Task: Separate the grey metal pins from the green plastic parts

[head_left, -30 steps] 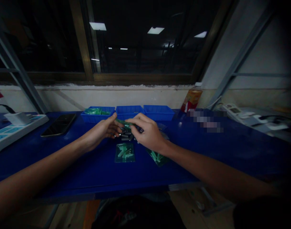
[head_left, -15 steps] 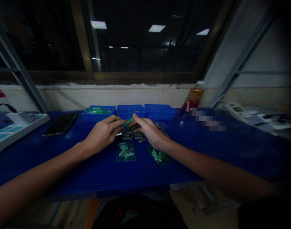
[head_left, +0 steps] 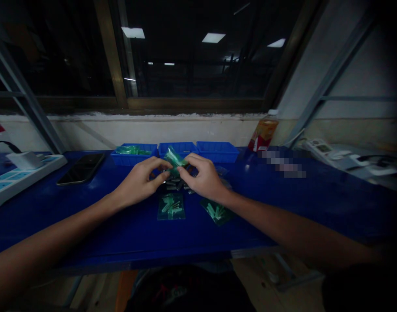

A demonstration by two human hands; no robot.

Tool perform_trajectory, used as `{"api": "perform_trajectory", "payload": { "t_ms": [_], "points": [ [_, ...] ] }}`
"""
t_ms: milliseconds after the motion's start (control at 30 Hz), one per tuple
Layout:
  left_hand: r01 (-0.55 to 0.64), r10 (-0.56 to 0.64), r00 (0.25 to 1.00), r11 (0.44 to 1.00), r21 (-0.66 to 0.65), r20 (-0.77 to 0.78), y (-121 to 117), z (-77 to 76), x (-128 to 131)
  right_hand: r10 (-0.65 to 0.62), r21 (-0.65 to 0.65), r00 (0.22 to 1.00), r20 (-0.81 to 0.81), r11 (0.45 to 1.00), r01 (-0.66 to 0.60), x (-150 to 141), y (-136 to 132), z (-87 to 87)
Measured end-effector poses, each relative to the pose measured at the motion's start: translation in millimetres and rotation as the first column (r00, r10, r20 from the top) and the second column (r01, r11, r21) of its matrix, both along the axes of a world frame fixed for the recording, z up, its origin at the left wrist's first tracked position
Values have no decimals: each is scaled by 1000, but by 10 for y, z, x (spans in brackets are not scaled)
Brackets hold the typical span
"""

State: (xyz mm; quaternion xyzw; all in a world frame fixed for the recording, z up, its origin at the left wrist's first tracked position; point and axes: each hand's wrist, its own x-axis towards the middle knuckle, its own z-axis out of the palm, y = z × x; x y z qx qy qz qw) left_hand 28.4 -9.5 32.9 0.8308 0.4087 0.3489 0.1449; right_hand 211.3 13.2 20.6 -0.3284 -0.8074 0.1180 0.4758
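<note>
A small green plastic bag (head_left: 173,158) is held up between my two hands above a pile of short metal pieces (head_left: 175,184). My left hand (head_left: 142,177) pinches the bag's left edge between thumb and fingers. At its right edge, my right hand (head_left: 205,177) grips the bag with thumb and forefinger. Whether anything lies inside this bag I cannot make out. Closer to me, a filled green bag (head_left: 171,207) of small pale rods or screws lies flat. Another filled bag (head_left: 217,211) lies by my right wrist, partly covered by it.
Three blue bins stand along the wall: the left bin (head_left: 120,160) holds green bags, beside the middle bin (head_left: 162,149) and right bin (head_left: 218,152). A phone (head_left: 81,168) and power strip (head_left: 29,175) lie left. A drink bottle (head_left: 263,133) stands at the back right.
The green bag has come up and shows more of itself between my hands. My right fingers have bent inward around its edge, and my left thumb has shifted lower.
</note>
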Motion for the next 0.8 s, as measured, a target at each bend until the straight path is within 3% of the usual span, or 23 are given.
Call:
{"api": "perform_trajectory", "payload": {
  "t_ms": [67,167,267,400,500,567,633,733,800],
  "points": [
    [15,35,983,963,-268,181,15,19,0,15,132,995,101,991,-29,25,-8,8],
    [79,186,910,801,-594,371,59,33,-24,25,218,982,185,974,-66,38,-10,-11],
    [157,268,858,677,-719,439,89,45,-53,16,257,969,245,963,-80,37,2,-37],
    [248,276,818,623,-742,505,92,48,-68,6,274,959,282,958,-87,43,20,-42],
    [286,265,772,668,-687,578,93,20,-55,-17,271,965,260,961,-56,45,23,-36],
    [259,221,766,753,-605,603,100,-3,-45,-16,239,974,224,970,-39,38,18,-32],
    [163,164,814,856,-490,558,107,-17,-45,6,157,984,176,987,-35,23,9,-29],
    [-26,98,932,978,-206,349,93,-20,-57,73,-99,995,75,993,-66,-12,8,-27],
    [-61,56,988,998,32,142,61,-17,-60,123,-339,991,-45,932,-130,-34,17,-27]
  ]
}}
